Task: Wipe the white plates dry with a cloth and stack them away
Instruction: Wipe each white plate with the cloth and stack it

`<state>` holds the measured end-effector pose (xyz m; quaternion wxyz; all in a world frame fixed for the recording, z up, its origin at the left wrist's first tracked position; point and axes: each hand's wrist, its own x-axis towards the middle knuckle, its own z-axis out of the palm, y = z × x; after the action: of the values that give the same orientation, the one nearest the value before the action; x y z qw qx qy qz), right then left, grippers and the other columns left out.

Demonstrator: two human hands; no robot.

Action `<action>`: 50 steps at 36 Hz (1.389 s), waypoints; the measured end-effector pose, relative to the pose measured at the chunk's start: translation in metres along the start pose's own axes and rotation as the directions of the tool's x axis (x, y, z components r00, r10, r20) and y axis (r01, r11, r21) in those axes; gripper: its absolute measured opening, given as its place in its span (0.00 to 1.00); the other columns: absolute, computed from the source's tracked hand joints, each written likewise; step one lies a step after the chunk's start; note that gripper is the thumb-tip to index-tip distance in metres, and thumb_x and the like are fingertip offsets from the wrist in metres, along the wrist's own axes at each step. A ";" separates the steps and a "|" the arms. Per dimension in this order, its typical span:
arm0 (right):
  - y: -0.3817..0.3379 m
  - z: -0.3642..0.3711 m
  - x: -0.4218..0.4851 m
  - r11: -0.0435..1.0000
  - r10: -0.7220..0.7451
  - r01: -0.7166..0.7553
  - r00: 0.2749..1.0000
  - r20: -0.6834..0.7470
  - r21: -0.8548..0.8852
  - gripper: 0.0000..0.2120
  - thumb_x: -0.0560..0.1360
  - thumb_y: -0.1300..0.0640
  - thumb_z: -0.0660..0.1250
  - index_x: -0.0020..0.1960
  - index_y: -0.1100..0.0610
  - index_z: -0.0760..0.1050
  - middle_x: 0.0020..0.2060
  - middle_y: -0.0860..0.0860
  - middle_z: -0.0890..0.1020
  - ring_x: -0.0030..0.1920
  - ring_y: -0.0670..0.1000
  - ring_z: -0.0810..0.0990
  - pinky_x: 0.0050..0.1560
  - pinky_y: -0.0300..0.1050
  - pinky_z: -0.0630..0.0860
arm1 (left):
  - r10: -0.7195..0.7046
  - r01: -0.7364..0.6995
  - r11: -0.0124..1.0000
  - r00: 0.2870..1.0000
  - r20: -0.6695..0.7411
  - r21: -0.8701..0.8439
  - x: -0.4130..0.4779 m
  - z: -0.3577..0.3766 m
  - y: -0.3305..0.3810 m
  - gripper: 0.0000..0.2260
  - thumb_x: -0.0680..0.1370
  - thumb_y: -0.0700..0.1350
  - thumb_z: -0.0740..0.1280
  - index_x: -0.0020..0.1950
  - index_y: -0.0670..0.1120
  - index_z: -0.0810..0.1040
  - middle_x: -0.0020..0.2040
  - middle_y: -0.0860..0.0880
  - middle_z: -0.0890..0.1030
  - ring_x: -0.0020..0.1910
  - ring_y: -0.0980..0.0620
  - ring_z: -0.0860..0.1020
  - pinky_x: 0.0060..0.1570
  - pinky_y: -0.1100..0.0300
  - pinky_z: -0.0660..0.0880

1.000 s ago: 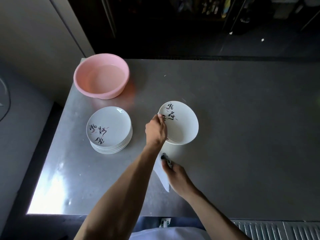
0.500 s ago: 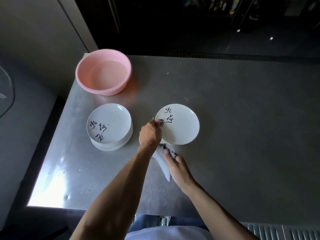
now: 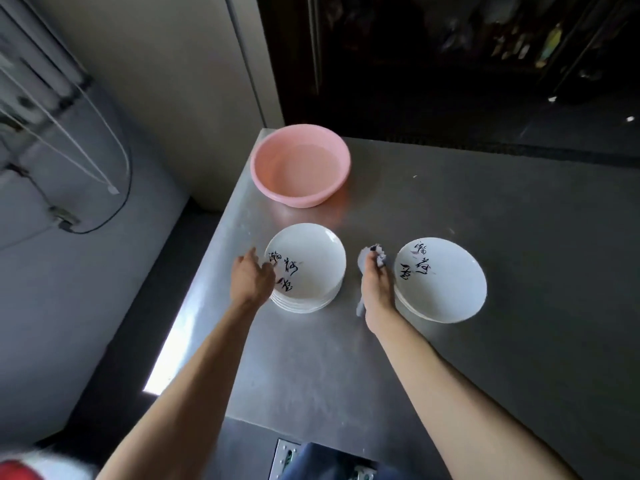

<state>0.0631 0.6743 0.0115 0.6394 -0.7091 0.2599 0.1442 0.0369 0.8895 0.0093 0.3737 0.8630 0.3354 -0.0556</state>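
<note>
**Hands at the plates, cloth held in the right**

On the grey surface (image 3: 519, 358), the left hand (image 3: 252, 278) rests at the left rim of the stack of white plates (image 3: 311, 258). Its fingers curl onto the top plate's edge, though I cannot tell whether they actually grip it. The right hand (image 3: 377, 289) sits between the stack and the right plate (image 3: 446, 282), touching that plate's left rim, with its fingers clamped around a crumpled pale cloth (image 3: 375, 252). A tail of the cloth hangs below the palm. A pink basin (image 3: 301, 168) stands behind the stack, near the surface's far left corner.
</note>
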 end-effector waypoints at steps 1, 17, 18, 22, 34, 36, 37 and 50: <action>-0.001 0.005 0.002 1.000 -0.014 0.014 1.000 0.002 -0.018 0.20 0.83 0.43 0.54 0.69 0.51 0.72 0.60 0.49 0.77 0.61 0.52 0.74 0.53 0.43 0.70 | -0.020 0.020 1.000 0.999 0.034 -0.009 0.001 -0.001 -0.005 0.25 0.82 0.40 0.63 0.79 0.37 0.67 0.71 0.35 0.75 0.72 0.37 0.73 0.71 0.46 0.72; -0.007 0.033 0.000 0.999 0.033 -0.030 0.996 0.080 -0.036 0.15 0.84 0.51 0.57 0.64 0.58 0.74 0.55 0.55 0.79 0.52 0.52 0.74 0.51 0.41 0.66 | 0.004 -0.018 0.948 0.999 -0.042 -0.318 0.003 0.014 -0.004 0.13 0.81 0.41 0.65 0.64 0.41 0.82 0.61 0.39 0.81 0.61 0.43 0.78 0.62 0.55 0.75; -0.008 0.033 0.000 0.998 0.038 -0.034 0.996 0.078 -0.043 0.15 0.84 0.52 0.58 0.65 0.59 0.74 0.55 0.55 0.79 0.52 0.52 0.75 0.51 0.41 0.66 | -0.043 0.024 0.957 0.997 -0.062 -0.288 0.006 0.014 -0.002 0.17 0.81 0.43 0.64 0.68 0.41 0.79 0.64 0.37 0.78 0.66 0.39 0.75 0.67 0.50 0.73; -0.007 0.031 0.000 0.997 0.040 -0.034 0.996 0.083 -0.070 0.14 0.83 0.51 0.58 0.63 0.55 0.75 0.51 0.51 0.78 0.51 0.51 0.75 0.51 0.40 0.65 | -0.146 0.157 0.972 0.986 0.076 -0.175 0.016 0.014 -0.003 0.17 0.81 0.46 0.61 0.64 0.39 0.80 0.65 0.32 0.77 0.66 0.32 0.74 0.68 0.41 0.73; 0.001 0.035 0.002 0.995 -0.015 0.022 0.997 0.074 -0.099 0.14 0.84 0.52 0.56 0.64 0.55 0.75 0.53 0.50 0.77 0.52 0.50 0.73 0.52 0.40 0.65 | -0.022 0.035 0.905 0.999 0.036 -0.425 0.002 0.004 -0.009 0.14 0.78 0.55 0.60 0.51 0.50 0.83 0.49 0.45 0.85 0.57 0.40 0.80 0.62 0.46 0.77; 0.000 0.035 0.002 0.996 -0.018 0.023 0.998 0.062 -0.083 0.15 0.84 0.53 0.56 0.65 0.56 0.75 0.53 0.51 0.77 0.53 0.51 0.74 0.52 0.40 0.65 | 0.012 0.000 0.878 1.000 0.023 -0.478 0.001 0.009 -0.012 0.09 0.84 0.52 0.61 0.58 0.52 0.78 0.49 0.50 0.84 0.58 0.43 0.81 0.60 0.49 0.77; 0.000 0.034 0.001 0.997 -0.009 0.013 0.999 0.054 -0.081 0.15 0.84 0.52 0.56 0.65 0.56 0.75 0.53 0.51 0.77 0.52 0.52 0.74 0.52 0.41 0.67 | 0.043 -0.025 0.864 0.999 0.023 -0.502 -0.002 0.011 -0.014 0.06 0.86 0.52 0.60 0.60 0.53 0.75 0.49 0.51 0.84 0.57 0.44 0.81 0.57 0.49 0.77; 0.019 -0.032 -0.072 0.955 -0.298 0.298 0.954 -0.018 -0.015 0.13 0.84 0.44 0.54 0.56 0.31 0.76 0.47 0.29 0.81 0.50 0.31 0.77 0.51 0.25 0.69 | 0.113 0.136 0.624 0.959 0.261 -0.769 -0.096 0.027 -0.020 0.14 0.87 0.55 0.58 0.70 0.65 0.77 0.62 0.57 0.83 0.58 0.53 0.84 0.38 0.46 0.85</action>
<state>-0.0109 0.6551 0.0393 0.6469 -0.7454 0.1557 0.0408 -0.0456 0.8291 0.0107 0.7543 0.5957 0.2745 -0.0302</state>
